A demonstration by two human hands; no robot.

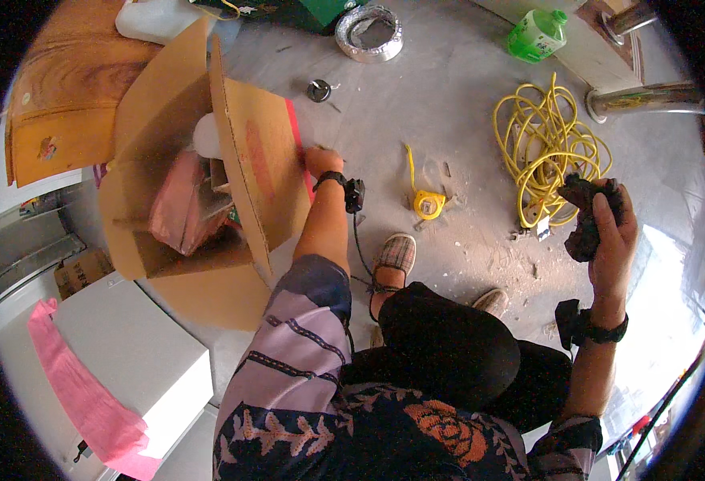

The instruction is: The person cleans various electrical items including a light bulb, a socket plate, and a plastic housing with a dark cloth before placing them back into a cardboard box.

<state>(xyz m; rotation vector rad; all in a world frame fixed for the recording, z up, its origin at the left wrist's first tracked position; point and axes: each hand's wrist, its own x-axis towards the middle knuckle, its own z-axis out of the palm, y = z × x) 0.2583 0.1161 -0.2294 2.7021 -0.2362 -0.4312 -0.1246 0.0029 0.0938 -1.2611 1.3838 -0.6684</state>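
Note:
My right hand [614, 231] grips a dark, crumpled black object [584, 240] above the floor, near a tangled yellow cable [524, 144]. It may be cloth or plastic; I cannot tell. Beside the red-striped side of an open cardboard box [262, 144] is my left hand [324, 160], its fingers bent and mostly turned out of sight. Whether it holds anything is unclear. Inside the box lie a reddish plastic-wrapped bundle [178, 204] and a rounded white item [207, 136]. A yellow tape measure [429, 205] rests on the floor between my hands.
Dust and small debris [484, 258] litter the floor before my shoes. Farther off are a silver foil tape roll [369, 51], a small black round item [319, 91] and a green-liquid bottle [536, 39]. A pink cloth [88, 397] drapes over a white cabinet [142, 324].

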